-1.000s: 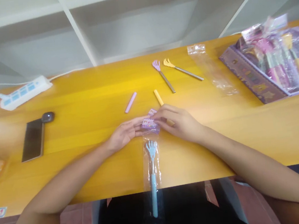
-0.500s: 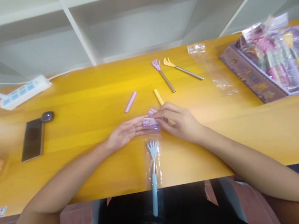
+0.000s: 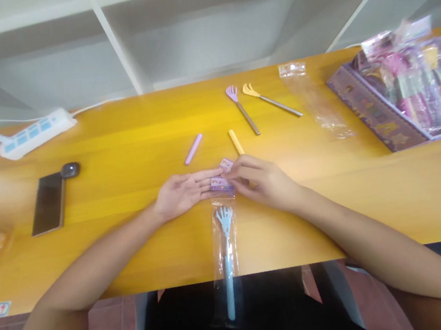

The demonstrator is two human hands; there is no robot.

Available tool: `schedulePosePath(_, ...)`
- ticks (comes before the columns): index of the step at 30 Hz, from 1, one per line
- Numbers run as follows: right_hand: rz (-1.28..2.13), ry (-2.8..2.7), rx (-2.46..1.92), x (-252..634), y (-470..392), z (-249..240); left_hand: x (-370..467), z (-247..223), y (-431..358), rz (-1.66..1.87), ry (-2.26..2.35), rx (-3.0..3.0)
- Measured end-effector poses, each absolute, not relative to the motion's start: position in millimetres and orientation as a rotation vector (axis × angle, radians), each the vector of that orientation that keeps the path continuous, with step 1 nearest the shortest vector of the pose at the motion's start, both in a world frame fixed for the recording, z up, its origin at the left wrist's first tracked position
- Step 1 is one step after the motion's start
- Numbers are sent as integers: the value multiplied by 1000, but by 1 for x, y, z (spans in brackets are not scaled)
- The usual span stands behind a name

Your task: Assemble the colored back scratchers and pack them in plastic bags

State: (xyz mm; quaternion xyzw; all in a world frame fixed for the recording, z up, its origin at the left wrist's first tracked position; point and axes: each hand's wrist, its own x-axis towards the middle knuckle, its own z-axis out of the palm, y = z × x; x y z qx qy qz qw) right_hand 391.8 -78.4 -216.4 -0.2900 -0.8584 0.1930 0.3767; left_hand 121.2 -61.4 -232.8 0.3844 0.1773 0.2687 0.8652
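A light-blue back scratcher [image 3: 228, 279] lies in a clear plastic bag [image 3: 235, 243], its lower end past the table's front edge. My left hand [image 3: 179, 194] is palm up with its fingers stretched out, the tips reaching under the bag's purple printed header [image 3: 221, 183]. From the other side my right hand [image 3: 265, 181] pinches the header at its right edge; its fingertips partly cover it. Just beyond my right hand lies a yellow handle sleeve [image 3: 236, 142], partly hidden by the fingers. A purple handle sleeve [image 3: 193, 149] rests beyond my left hand.
Farther back lie a purple scratcher head on a metal rod [image 3: 247, 118] and a yellow one [image 3: 279, 105]. An opened clear bag [image 3: 319, 102] is beside a purple display box [image 3: 379, 113] of packaged scratchers. At left are a power strip [image 3: 38, 135], phone [image 3: 47, 204] and mouse [image 3: 70, 170].
My left hand has shifted slightly and turned more palm up, its fingers straighter. The right hand keeps its pinch on the header. The view has moved a little.
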Motion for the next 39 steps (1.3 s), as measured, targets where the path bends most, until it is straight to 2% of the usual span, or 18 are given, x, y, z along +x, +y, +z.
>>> schedulePosePath(16,481,-2350,-766,396,-81,-218,122,-227,-64,568,377,854)
schedulePosePath(23,501,-2153,-1023,395,-79,-218,124,-225,-64,561,374,922)
schedulePosePath(28,588,-2121,-905,392,-74,-225,123,-227,-65,547,345,999)
schedulePosePath(35,438,-2115,-784,390,-77,-218,129,-236,-76,632,480,1139)
schedulePosePath(39,405,-2212,-720,390,-80,-219,131,-241,-79,555,577,1154)
